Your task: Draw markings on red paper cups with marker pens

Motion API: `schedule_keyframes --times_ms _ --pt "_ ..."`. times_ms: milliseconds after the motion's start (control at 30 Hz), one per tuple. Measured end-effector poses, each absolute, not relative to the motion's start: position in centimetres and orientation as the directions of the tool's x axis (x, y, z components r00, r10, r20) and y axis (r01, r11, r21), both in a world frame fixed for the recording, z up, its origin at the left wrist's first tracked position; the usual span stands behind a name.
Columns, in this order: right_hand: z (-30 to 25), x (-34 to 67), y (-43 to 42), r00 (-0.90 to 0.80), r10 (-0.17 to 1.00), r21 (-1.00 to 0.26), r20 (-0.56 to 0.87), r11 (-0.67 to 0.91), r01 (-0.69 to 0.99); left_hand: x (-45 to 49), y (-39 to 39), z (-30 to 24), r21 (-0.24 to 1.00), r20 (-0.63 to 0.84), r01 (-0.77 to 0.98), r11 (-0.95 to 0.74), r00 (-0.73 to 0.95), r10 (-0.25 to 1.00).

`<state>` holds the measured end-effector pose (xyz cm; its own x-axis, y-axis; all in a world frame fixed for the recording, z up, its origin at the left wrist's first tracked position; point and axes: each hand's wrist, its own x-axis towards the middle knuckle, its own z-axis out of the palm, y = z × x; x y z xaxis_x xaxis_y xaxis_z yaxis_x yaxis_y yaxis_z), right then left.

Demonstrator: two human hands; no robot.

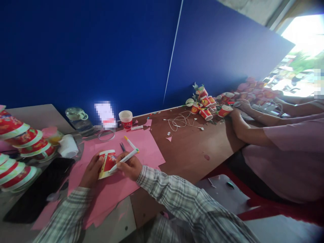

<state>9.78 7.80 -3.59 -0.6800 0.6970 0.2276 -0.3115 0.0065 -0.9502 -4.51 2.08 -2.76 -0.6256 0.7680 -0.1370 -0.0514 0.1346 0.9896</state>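
My left hand point(92, 170) grips a red and white paper cup point(107, 163) lying on its side over a pink paper sheet point(141, 148). In my right hand point(131, 166) is a white marker pen point(124, 160), its tip resting against the cup. A second marker with a yellow cap point(131, 143) and small scissors point(122, 146) lie on the pink sheet just beyond my hands. Both my sleeves are grey plaid.
Stacked red cups point(17, 148) lie at the left beside a white roll point(68, 145), a water bottle point(78, 119) and a dark phone point(37, 192). An upright cup point(126, 118), white earphones point(181, 122) and a pile of cups point(206, 103) sit farther along the brown table point(192, 152). Another person's arms point(249, 130) rest at the right.
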Motion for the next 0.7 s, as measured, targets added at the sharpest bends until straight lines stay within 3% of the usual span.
schedule_keyframes --times_ms 100,267,433,700 --pt "-3.3 10.1 7.7 -0.656 0.679 -0.937 0.33 0.152 -0.314 -4.1 2.1 -2.4 0.987 -0.158 -0.07 0.146 -0.619 0.769" --pt "-2.5 10.7 7.4 -0.691 0.6 -0.915 0.404 0.27 -0.301 -4.2 2.1 -2.7 0.993 -0.071 0.034 0.115 -0.604 0.794" --pt "-2.4 11.0 7.2 -0.679 0.493 -0.804 0.544 0.538 -0.253 -4.7 2.0 -3.1 0.983 0.0 0.141 0.116 -0.636 0.772" --pt "-2.5 11.1 7.3 -0.705 0.411 -0.735 0.578 0.638 -0.231 -5.0 2.1 -3.2 0.968 0.073 0.231 0.099 -0.634 0.77"
